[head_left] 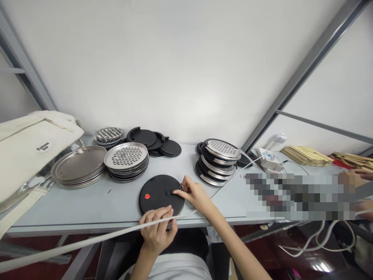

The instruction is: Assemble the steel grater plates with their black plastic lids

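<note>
A round black disc (160, 191) with a red dot and a small black tab (169, 192) lies near the table's front edge. My left hand (159, 227) rests on the disc's front rim, its fingers bent over the edge. At the right rim is my right hand (190, 192), its thumb against the disc beside the tab and its index finger curled at the edge. Behind and left stands a stack of perforated metal discs (126, 157). To the right is a stack of black and metal discs (218, 163).
Large metal plates (80, 165) and a cream bag (35, 144) are at the left. Loose black discs (144, 139) lie at the back. A white cable (116, 234) crosses in front of my left hand. Yellow packets (305, 155) and another person's hand (355, 177) are at the right.
</note>
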A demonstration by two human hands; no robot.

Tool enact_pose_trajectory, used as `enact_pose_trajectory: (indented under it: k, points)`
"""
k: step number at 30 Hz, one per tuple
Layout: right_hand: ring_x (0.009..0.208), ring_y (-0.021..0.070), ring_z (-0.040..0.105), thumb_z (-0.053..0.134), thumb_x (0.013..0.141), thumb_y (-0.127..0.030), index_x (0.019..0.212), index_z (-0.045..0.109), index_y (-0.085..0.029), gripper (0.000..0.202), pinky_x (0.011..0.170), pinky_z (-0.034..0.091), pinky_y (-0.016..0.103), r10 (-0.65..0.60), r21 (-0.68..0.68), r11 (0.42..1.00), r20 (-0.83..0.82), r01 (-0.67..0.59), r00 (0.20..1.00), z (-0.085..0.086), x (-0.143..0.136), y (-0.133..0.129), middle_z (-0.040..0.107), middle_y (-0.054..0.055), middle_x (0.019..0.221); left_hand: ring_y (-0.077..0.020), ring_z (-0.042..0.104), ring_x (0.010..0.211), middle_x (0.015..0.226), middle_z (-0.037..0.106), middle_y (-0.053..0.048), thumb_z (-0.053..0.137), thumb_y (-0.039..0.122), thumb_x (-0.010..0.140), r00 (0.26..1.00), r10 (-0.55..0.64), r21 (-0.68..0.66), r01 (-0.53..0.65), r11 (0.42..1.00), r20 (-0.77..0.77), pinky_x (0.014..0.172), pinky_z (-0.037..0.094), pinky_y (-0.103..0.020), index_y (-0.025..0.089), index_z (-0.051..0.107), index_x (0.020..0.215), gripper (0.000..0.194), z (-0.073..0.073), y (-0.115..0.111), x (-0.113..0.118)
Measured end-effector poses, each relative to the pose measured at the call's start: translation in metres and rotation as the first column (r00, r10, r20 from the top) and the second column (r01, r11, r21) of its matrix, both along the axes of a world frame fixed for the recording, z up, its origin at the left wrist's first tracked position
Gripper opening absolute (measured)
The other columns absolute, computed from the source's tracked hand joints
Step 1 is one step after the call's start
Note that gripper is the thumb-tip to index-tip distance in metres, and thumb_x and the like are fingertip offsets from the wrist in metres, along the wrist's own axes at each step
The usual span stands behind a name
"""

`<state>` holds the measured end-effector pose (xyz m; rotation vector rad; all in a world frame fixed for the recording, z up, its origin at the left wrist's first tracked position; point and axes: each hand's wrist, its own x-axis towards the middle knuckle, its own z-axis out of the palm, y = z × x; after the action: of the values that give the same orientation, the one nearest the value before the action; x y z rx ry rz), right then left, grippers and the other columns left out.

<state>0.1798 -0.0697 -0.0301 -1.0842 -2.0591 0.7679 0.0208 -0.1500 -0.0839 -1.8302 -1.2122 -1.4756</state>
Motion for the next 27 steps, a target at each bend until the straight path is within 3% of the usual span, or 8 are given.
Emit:
enact_pose_trajectory:
  k: [27]
  points:
    - [0.053, 0.0094, 0.030, 0.060, 0.083, -0.048, 0.079, 0.037, -0.022, 0.035, 0.053, 0.032, 0.021, 0.000, -0.009, 1.000, -0.004, 0.000, 1.000, 0.0006, 0.0002, -0.0002, 0.033, -0.010, 0.057, -0.0164, 0.060, 0.075, 0.081, 0.070, -0.002, 0.059, 0.017, 0.078, 1.000, -0.001, 0.001, 0.001, 1.000, 0.002, 0.079, 0.040, -0.032, 0.020, 0.065, 0.084, 0.009, -0.0006, 0.0002, -0.0006]
